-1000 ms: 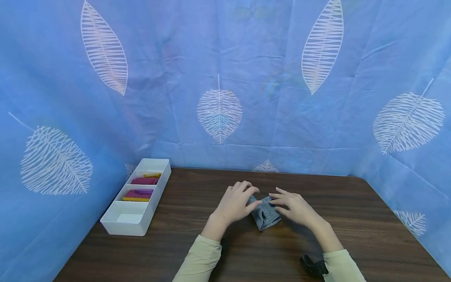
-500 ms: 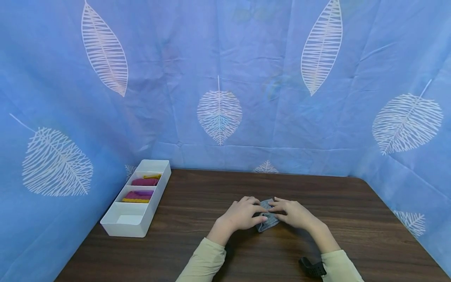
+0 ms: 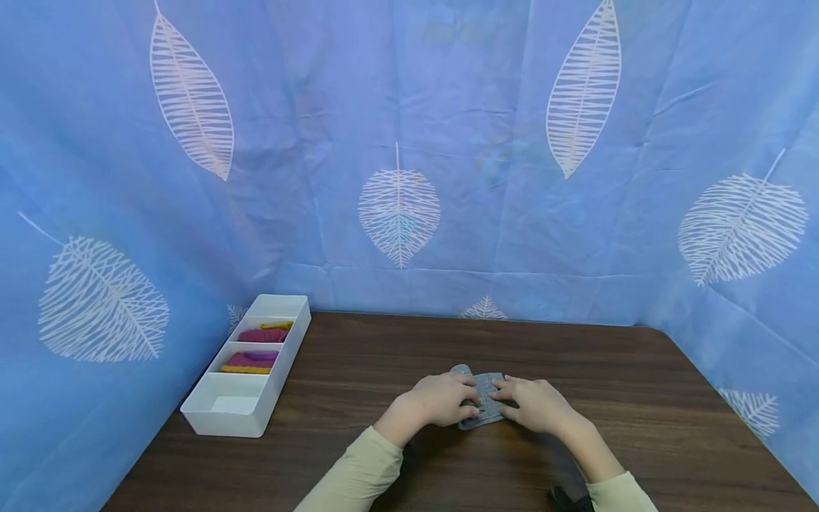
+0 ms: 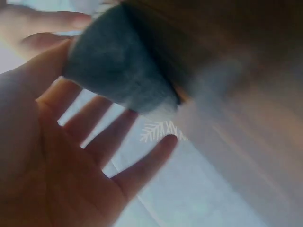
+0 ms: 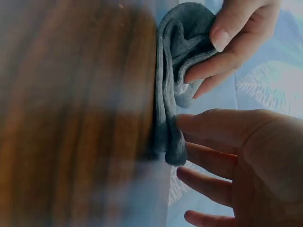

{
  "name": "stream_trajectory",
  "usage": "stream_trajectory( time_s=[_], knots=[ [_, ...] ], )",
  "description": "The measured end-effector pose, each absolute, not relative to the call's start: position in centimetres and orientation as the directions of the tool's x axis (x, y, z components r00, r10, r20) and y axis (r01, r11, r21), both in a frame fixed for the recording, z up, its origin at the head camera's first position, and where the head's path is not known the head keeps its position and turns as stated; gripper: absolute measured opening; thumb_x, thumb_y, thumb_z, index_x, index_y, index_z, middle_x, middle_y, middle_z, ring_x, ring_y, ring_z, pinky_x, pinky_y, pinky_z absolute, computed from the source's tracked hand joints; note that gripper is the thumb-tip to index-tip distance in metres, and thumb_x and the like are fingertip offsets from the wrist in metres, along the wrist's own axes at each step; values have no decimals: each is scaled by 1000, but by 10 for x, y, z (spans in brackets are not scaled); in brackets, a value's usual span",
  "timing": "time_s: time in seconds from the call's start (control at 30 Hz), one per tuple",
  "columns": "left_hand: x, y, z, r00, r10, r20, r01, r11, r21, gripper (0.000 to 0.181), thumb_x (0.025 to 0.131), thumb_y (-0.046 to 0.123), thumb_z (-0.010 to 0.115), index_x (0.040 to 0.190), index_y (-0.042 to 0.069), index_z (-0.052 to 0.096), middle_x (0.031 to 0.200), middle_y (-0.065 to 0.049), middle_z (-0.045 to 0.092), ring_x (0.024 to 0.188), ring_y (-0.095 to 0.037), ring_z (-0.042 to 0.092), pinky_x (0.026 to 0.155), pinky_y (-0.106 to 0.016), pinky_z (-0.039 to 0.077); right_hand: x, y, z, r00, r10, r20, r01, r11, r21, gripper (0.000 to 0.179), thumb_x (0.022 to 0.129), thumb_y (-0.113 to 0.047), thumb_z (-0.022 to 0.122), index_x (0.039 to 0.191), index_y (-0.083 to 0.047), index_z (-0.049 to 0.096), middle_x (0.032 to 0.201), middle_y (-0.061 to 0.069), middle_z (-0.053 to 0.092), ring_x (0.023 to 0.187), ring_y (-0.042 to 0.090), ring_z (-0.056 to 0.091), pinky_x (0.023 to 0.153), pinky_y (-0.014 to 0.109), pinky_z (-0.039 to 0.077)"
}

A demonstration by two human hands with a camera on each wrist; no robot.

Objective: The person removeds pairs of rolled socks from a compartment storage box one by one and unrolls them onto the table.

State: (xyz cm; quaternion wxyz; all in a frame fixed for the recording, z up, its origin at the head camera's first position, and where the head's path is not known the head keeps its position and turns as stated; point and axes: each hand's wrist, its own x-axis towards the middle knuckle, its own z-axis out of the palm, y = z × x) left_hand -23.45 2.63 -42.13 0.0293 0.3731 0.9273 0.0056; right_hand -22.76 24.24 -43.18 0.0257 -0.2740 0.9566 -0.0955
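Observation:
A folded grey sock [image 3: 489, 400] lies on the table between the two hands. Its left end curls up into a rounded loop, and the right wrist view shows several stacked layers. My left hand [image 3: 441, 400] pinches that raised end between thumb and fingers, with the fingertips tucked by the fold. On the sock's right end, my right hand [image 3: 537, 405] rests its thumb and fingertips, the fingers mostly straight and spread. From the left wrist, the sock [image 4: 118, 61] appears as a dark flap over the left hand's fingers [image 4: 109, 137].
At the left of the dark wooden table [image 3: 358, 355] stands a white divided box [image 3: 281, 387]. Its two middle compartments hold folded pink, purple and yellow cloth pieces [image 3: 252, 360]. A blue leaf-patterned curtain [image 3: 499, 213] surrounds the table's back and sides.
Both hands have come down from above the sock onto it. The left hand has taken hold of the left end, which now curls upward; the sock has turned slightly.

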Motion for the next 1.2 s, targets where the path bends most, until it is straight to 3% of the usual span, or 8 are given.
stream_trajectory(
  time_s=[0.13,0.33,0.5,0.77,0.97,1.2],
  knots=[
    [-240,23,-420,-651,758,-45,758,644,-108,26,97,48,52,116,36,65,134,14,56,121,-3,55,86,-23,52,-216,246,-429,-826,-563,-4,-543,798,-262,34,92,-26,65,123,-12,69,137,15,59,124,39,56,92,55,50],
    [-252,11,-423,-509,861,7,842,499,-202,25,96,52,51,105,33,65,121,14,61,102,0,61,69,-17,49,-202,243,-427,-775,-631,11,-606,739,-295,35,92,-28,65,122,-11,69,132,15,63,127,40,53,96,54,49],
    [-265,4,-426,-414,909,47,865,409,-291,23,93,53,56,94,31,61,109,15,62,96,-1,61,71,-23,45,-194,232,-426,-754,-656,2,-628,720,-296,36,92,-27,66,124,-10,68,129,17,64,122,39,58,94,51,51],
    [-281,-4,-438,-268,959,95,835,280,-474,27,94,55,55,98,29,61,106,13,59,101,-4,60,75,-24,44,-182,215,-428,-720,-694,-7,-666,694,-272,40,90,-26,69,128,-13,65,129,14,65,118,32,62,93,44,53],
    [-294,-13,-440,-228,968,104,808,248,-535,24,94,49,58,105,27,60,117,12,61,106,-7,61,87,-27,49,-175,201,-429,-712,-702,-5,-686,698,-205,42,90,-30,68,130,-16,64,128,14,65,115,31,64,91,45,54],
    [-306,-14,-443,-204,966,157,785,257,-564,27,95,45,59,114,26,56,119,9,60,102,-9,60,87,-28,49,-172,200,-428,-738,-675,-16,-662,728,-180,43,89,-28,70,130,-17,64,127,14,66,113,32,65,88,45,55]
  ],
)
